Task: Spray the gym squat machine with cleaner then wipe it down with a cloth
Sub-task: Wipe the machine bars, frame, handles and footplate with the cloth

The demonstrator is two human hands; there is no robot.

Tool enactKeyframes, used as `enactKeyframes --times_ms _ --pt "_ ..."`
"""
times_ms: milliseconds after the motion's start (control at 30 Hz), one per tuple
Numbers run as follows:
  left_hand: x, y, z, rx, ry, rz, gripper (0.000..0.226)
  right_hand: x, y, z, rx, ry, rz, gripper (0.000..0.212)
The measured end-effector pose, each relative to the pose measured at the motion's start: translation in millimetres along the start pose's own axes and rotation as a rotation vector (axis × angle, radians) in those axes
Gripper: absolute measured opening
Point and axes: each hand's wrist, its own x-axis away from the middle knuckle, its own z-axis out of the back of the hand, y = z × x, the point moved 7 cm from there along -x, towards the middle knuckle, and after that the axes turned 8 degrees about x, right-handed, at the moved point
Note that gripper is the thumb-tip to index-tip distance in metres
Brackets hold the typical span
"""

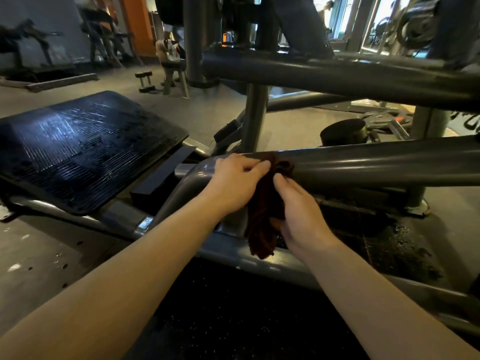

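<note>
Head view showed the left hand [235, 183] pinching the dark cloth [262, 224] against the squat machine's lower tube [376, 165], the right hand [304, 216] gripping its hanging tail; wrapping it round the tube should wipe best.

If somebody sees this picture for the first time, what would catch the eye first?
First, the centre: the left hand and the right hand both hold a dark cloth against a grey metal bar. At the left, a large black ribbed foot plate shines under the light.
</note>
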Motion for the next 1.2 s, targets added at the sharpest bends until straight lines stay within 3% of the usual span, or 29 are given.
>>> enactKeyframes --times_ms 67,200,300,367,467,567,667,733,800,933,1067,1200 --pt "4 1 -7 0.023 -0.074 0.044 0.021 5 5 0 -0.190 -0.038 -0.105 0.030" --pt "7 1 -11 0.003 -0.138 0.093 0.025 8 18 3 -0.311 -0.090 -0.202 0.037" --pt "1 1 12 0.029 -0.010 0.094 0.025 7 10 10 -0.287 -0.008 -0.166 0.032" --pt "-5 -5 35 0.017 0.097 0.074 0.025 7 -15 13 -0.169 0.050 -0.039 0.024" --pt "-9 -30 61 0.027 0.192 0.112 0.028 7 -67 8 0.191 0.154 0.224 0.017" --pt "-15 -58 76 -0.044 0.245 0.150 0.031 -8 -111 -12 0.733 0.246 0.608 0.018" --pt "-19 -76 87 -0.120 0.264 0.157 0.036 -55 -97 -43 1.451 0.133 0.792 0.029" --pt "-20 -88 93 -0.127 0.267 0.165 0.036 -81 -52 -48 1.900 -0.019 0.693 0.046" --pt "-18 -102 96 -0.096 0.266 0.187 0.035 -84 -26 -51 2.066 -0.062 0.691 0.058" --pt "-23 -120 100 -0.162 0.291 0.137 0.029 -93 -16 -75 2.061 -0.103 0.625 0.065" --pt "-25 -120 100 -0.137 0.347 0.106 0.025 -122 -26 -91 2.014 -0.080 0.463 0.056" --pt "-26 -111 92 -0.140 0.311 0.133 0.026 -134 -51 -48 1.989 0.040 0.136 0.056"
